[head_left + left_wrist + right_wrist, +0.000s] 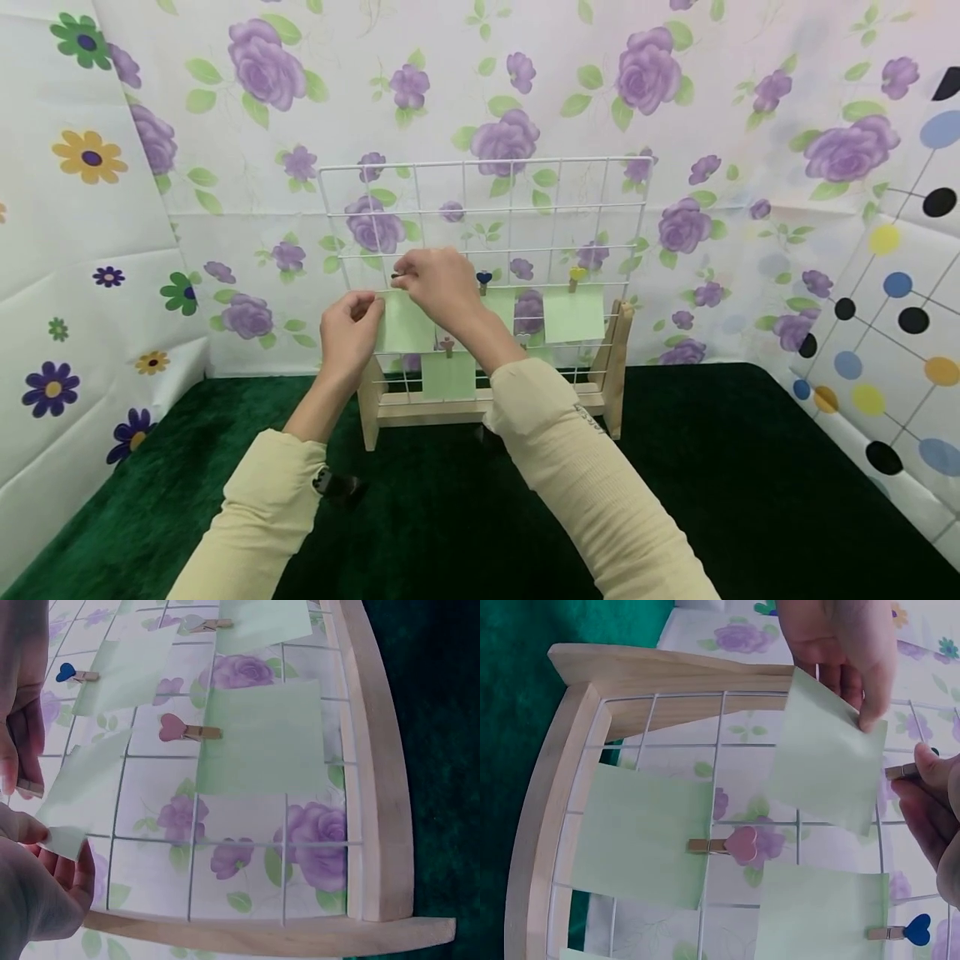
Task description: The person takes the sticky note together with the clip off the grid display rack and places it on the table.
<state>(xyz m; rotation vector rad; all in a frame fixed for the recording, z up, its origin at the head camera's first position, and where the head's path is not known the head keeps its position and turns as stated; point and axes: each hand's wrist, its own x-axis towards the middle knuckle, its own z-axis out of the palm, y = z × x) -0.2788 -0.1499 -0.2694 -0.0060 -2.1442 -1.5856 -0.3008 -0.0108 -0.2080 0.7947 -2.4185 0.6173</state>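
Observation:
My left hand (348,333) pinches a pale green paper note (405,323) by its left edge, holding it against the left part of a white wire grid (487,162). Just above the note's top edge, my right hand (442,287) grips a small wooden clothespin (901,772) between thumb and fingers. In the right wrist view the clothespin is apart from the note. To the right, a clothespin with a blue heart (483,277) holds another green note (821,911). Lower down, a pink-heart clothespin (187,730) holds a further note (262,739).
A wooden stand (619,350) props the grid up on a dark green cloth (705,467). At the right, a yellow-heart clothespin (577,273) holds a note (573,314). A pale-heart clothespin (206,624) shows in the left wrist view. A flowered backdrop (720,275) hangs behind.

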